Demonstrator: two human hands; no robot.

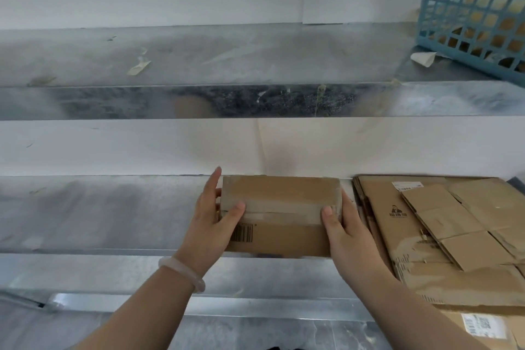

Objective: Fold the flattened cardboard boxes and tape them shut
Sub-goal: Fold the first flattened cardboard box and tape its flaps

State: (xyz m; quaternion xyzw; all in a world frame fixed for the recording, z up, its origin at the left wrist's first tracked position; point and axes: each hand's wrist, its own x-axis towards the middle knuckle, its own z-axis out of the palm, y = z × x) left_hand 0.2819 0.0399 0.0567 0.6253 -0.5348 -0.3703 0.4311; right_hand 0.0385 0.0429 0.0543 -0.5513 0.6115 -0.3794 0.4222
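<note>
A small folded cardboard box (279, 214) with tape across its top seam and a barcode on its near side sits on the lower metal shelf (99, 213). My left hand (211, 221) grips its left end, thumb on top. My right hand (345, 229) grips its right end, thumb on the taped seam. A stack of flattened cardboard boxes (443, 239) lies on the same shelf just to the right of the box.
The upper metal shelf (199, 65) carries scraps of tape and a blue plastic basket (477, 17) at its far right, with a paper scrap (423, 58) beside it. A white wall stands behind both shelves. Another flat box with a label (480, 327) lies at the bottom right.
</note>
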